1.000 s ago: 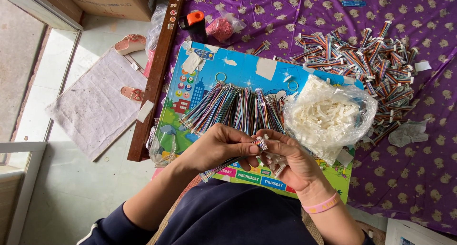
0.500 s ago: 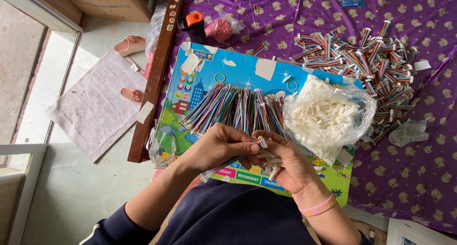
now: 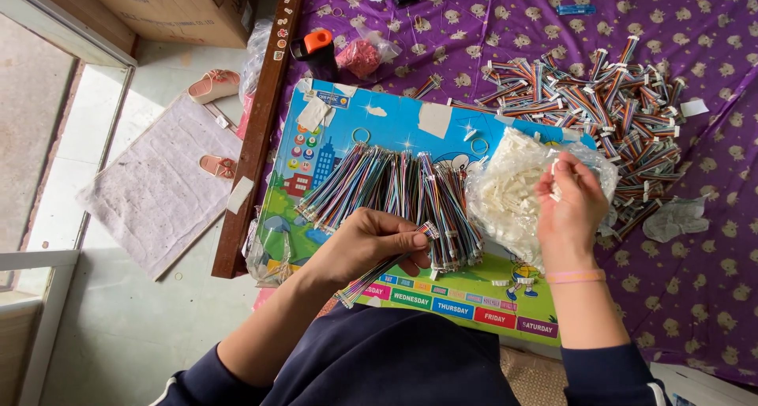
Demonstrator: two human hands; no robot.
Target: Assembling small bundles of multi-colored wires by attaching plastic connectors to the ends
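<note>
Ribbon cable [image 3: 387, 265], a short multicoloured strip with a small connector at its tip, is pinched between the thumb and fingers of the left hand [image 3: 371, 244], held just above the near edge of a bright picture board [image 3: 395, 122] that serves as a lap desk. The strip looks light and limp, its free tail drooping toward the person's dark sleeve; it likely bends at any touch, so the firm place to grip appears to be close behind the stiff connector end, where the left hand has it now.

Just beyond that hand's fingertips lies a fanned row of loose cables [image 3: 395, 189] of the same kind, side by side across the board. To the right of it, the right hand [image 3: 570, 209], a pink band at the wrist, reaches into a clear plastic bag [image 3: 513, 193] of small white connector housings [image 3: 505, 205], fingers closed on the contents near the bag's far rim; whether it holds one piece cannot be told. These housings look hard, tiny and easy to spill.

Farther off, past the right hand, a heap of finished cables [image 3: 600, 98] with white ends sprawls on a purple patterned bedsheet [image 3: 711, 240]. Well left of the left hand, a wooden bed rail [image 3: 260, 122], a grey mat [image 3: 158, 193] and pink sandals [image 3: 215, 84] rest on the floor.
</note>
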